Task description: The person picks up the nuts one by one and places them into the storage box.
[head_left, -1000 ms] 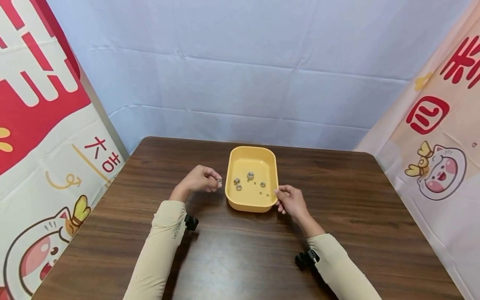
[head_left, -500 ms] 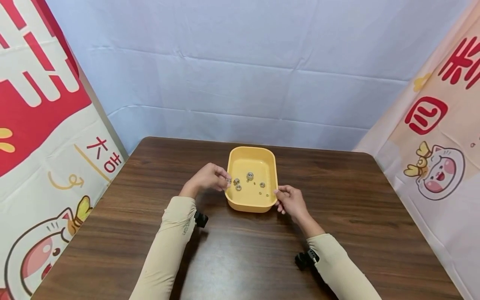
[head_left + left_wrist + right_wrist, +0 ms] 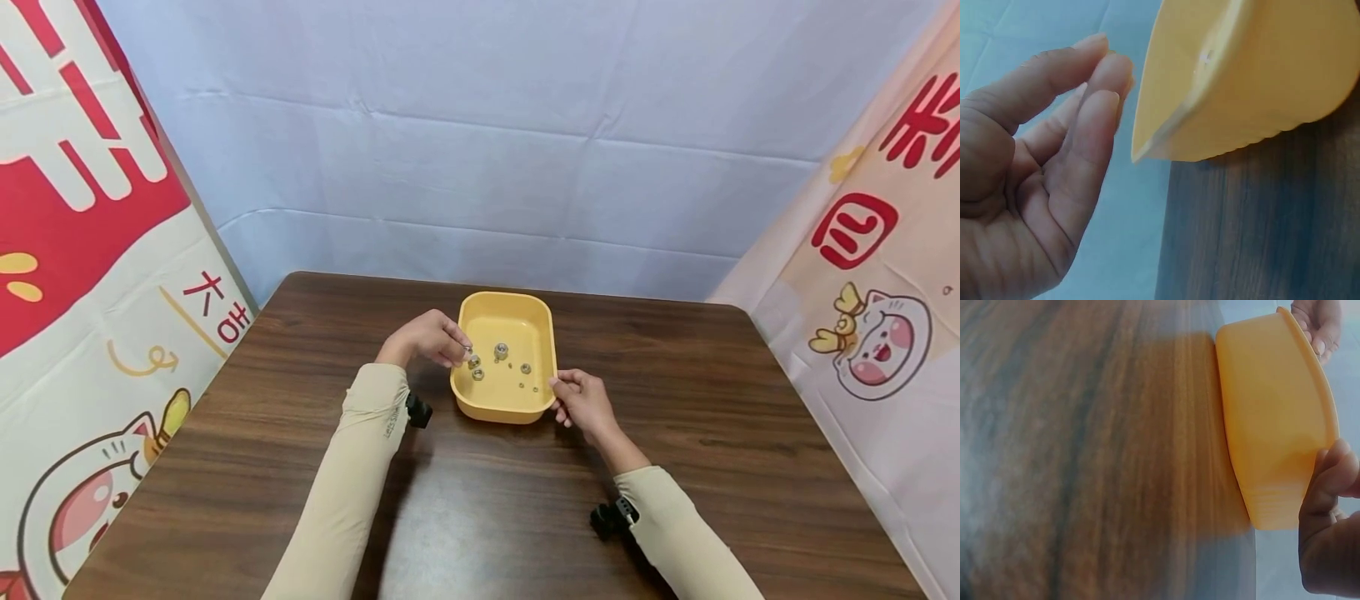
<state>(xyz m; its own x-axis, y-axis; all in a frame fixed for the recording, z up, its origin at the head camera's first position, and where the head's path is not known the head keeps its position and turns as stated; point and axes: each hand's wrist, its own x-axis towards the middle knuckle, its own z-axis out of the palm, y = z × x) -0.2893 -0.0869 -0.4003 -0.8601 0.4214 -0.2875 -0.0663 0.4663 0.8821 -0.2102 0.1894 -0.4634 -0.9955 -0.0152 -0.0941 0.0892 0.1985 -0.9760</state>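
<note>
A yellow plastic tray stands on the table, with several metal nuts of different sizes inside. The largest nut lies near the middle, and a medium nut near the left wall. Over the left rim, my left hand pinches a small metal nut between thumb and fingertips; only a glint of it shows in the head view, and the fingers hide it in the left wrist view. My right hand grips the tray's right rim near the front corner, thumb on top, also visible in the right wrist view.
The dark wood-grain table surrounds the tray. Behind it hangs a pale blue cloth. Printed cloths hang at both sides. A black wrist camera is strapped to each forearm.
My left hand has moved right, from beside the tray to over its left rim, carrying the nut. My right hand and the tray have stayed in place.
</note>
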